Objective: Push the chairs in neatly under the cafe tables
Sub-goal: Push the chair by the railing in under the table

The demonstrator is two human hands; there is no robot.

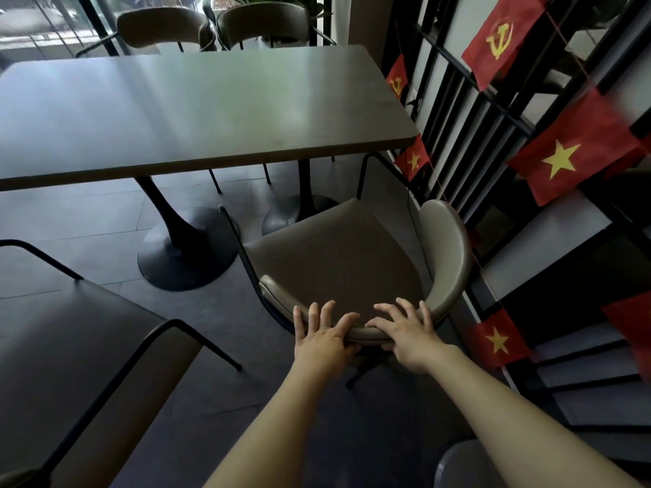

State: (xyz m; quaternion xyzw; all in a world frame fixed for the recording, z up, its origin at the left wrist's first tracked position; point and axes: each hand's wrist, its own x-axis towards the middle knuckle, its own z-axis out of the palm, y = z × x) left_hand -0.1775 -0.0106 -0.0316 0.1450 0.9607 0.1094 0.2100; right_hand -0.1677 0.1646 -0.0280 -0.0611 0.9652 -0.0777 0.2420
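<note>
A grey-brown padded chair (338, 255) with a curved backrest and thin black metal frame stands in front of me, its seat outside the near right end of the long grey cafe table (197, 110). My left hand (326, 338) and my right hand (405, 332) both rest on the top of the backrest, side by side, fingers spread over its front and thumbs under its rim. The chair's front edge lies just short of the tabletop's near edge.
Two matching chairs (165, 28) (262, 24) stand at the table's far side. Two black pedestal bases (186, 255) (299, 213) hold the table. Another chair (81, 350) stands at my lower left. A black railing with red flags (563, 160) runs along the right, beside stairs.
</note>
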